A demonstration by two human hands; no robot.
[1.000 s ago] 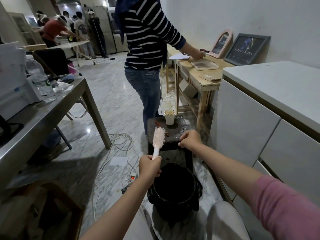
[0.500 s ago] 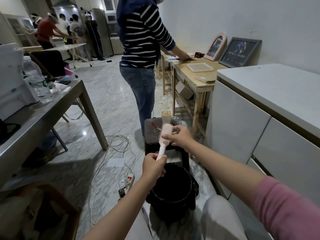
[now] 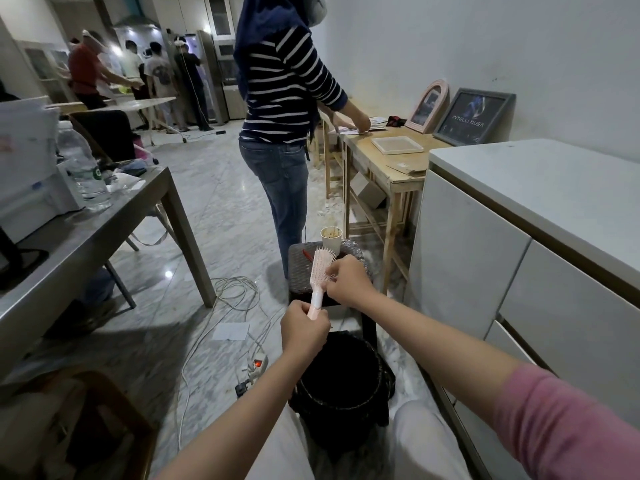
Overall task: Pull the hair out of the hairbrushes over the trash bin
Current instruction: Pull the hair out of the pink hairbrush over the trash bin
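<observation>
A black trash bin point(image 3: 341, 386) stands on the marble floor between the knees of a seated person. Just above its far rim, the left hand point(image 3: 304, 332) grips the handle of a pink hairbrush point(image 3: 320, 271), fingers curled round it, holding the brush upright with its head tilted slightly away. The right hand point(image 3: 348, 281), on an arm in a pink sleeve point(image 3: 561, 424), is at the bristle side of the brush head, fingertips bunched in among the bristles; whether they pinch any hair cannot be made out. Behind the brush sits a dark woven stool point(image 3: 301, 268) bearing a paper cup point(image 3: 331, 237) and a small red object point(image 3: 306, 253). To the left, white cables trail over the floor to a power strip point(image 3: 255, 367) with a lit switch. Beyond the stool a person in a striped top point(image 3: 282, 95) and jeans stands at a wooden table point(image 3: 388, 168) that carries a white tray point(image 3: 397, 145) and two framed pictures leaning on the wall. A grey table with a water bottle point(image 3: 85, 171) lies on the left, a white cabinet point(image 3: 519, 254) on the right, and a group of people stands at the far end of the room.
</observation>
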